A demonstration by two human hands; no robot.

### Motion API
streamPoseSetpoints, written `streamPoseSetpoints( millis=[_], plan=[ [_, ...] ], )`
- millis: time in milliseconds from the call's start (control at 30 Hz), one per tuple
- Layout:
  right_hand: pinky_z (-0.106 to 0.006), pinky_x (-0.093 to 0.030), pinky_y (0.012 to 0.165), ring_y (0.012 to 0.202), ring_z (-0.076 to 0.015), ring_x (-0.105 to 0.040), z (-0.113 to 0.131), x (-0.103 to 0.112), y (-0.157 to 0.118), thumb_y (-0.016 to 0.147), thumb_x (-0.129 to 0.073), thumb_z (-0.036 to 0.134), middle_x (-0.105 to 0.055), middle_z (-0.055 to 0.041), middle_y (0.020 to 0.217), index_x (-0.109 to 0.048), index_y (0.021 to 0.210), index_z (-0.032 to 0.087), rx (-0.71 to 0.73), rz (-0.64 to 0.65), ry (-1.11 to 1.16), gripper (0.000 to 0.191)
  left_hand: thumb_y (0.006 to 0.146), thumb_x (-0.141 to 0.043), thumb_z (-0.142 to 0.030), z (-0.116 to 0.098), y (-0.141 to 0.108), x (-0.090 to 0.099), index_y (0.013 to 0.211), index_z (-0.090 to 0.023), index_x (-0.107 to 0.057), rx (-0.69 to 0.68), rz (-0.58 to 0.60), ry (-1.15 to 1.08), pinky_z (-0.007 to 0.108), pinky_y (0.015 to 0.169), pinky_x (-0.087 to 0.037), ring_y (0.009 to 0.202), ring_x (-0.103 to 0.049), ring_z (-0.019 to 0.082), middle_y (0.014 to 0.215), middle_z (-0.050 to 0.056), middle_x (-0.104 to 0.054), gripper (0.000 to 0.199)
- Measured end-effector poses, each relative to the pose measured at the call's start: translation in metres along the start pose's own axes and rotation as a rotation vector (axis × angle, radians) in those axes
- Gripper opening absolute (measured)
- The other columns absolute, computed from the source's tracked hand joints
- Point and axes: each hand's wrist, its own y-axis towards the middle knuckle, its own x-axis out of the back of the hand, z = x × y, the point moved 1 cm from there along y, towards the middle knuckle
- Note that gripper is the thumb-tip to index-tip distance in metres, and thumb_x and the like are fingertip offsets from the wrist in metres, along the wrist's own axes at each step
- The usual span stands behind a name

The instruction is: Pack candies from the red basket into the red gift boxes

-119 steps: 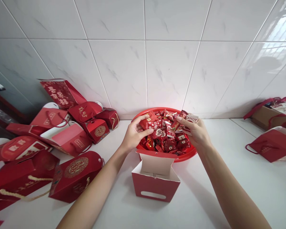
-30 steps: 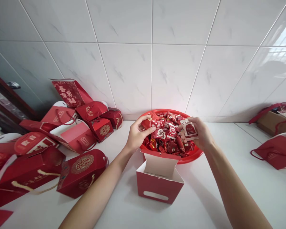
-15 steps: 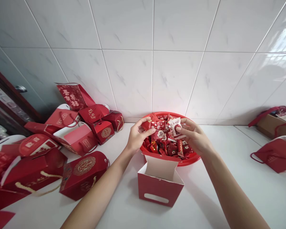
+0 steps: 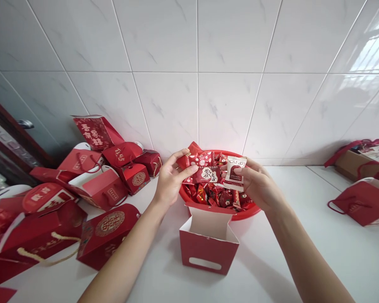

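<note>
Between thumb and fingers, my left hand (image 4: 171,179) grips red wrapped candies (image 4: 205,168) above the left part of the red basket (image 4: 251,213). My right hand (image 4: 259,183) pinches a white-and-brown candy packet (image 4: 234,173) marked "CANDY", just right of the red ones. Below both hands, the basket holds many red wrapped sweets (image 4: 222,195). In front of it stands an open red box (image 4: 208,252) with a white inside and a slot in its near face; its bottom inside is hidden.
Several red gift boxes (image 4: 107,189) with cord handles crowd the left side of the white table (image 4: 259,269). At the right are another red box (image 4: 363,202) and a brown carton (image 4: 347,164). A tiled wall (image 4: 227,109) rises behind.
Both hands have lifted slightly toward the camera with their candies, which now show larger and more plainly. The view has shifted a little; the open box stays in front of the basket.
</note>
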Motion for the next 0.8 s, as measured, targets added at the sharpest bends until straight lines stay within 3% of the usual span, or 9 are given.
streamPoseSetpoints(
  millis=[167, 467, 800],
  plan=[
    [-0.040, -0.062, 0.079, 0.087, -0.0249, -0.075, 0.005, -0.006, -0.006, 0.071, -0.080, 0.024, -0.079, -0.0064, 0.100, -0.073, 0.097, 0.021, 0.012, 0.011, 0.007, 0.027, 0.060, -0.092, -0.023, -0.005, -0.006, -0.004, 0.108, -0.023, -0.070, -0.027, 0.025, 0.006, 0.035, 0.088, -0.059, 0.090, -0.071, 0.019, 0.095, 0.000, -0.074, 0.053],
    [-0.037, -0.062, 0.073, 0.085, -0.0248, -0.076, 0.010, -0.009, -0.011, 0.074, -0.080, 0.027, -0.079, -0.0066, 0.100, -0.071, 0.098, 0.021, -0.006, 0.047, 0.007, 0.026, 0.057, -0.094, -0.023, -0.014, -0.009, -0.007, 0.107, -0.022, -0.072, -0.047, 0.005, 0.008, 0.032, 0.086, -0.060, 0.086, -0.071, 0.017, 0.093, 0.000, -0.075, 0.055],
    [-0.036, -0.063, 0.069, 0.081, -0.0244, -0.076, 0.010, -0.009, -0.013, 0.076, -0.079, 0.027, -0.080, -0.0071, 0.101, -0.074, 0.103, 0.022, -0.027, 0.062, -0.016, 0.028, 0.061, -0.093, -0.023, -0.027, -0.012, 0.000, 0.109, -0.024, -0.074, -0.211, 0.019, 0.113, 0.029, 0.083, -0.061, 0.089, -0.071, 0.017, 0.096, 0.001, -0.075, 0.051]
  ],
)
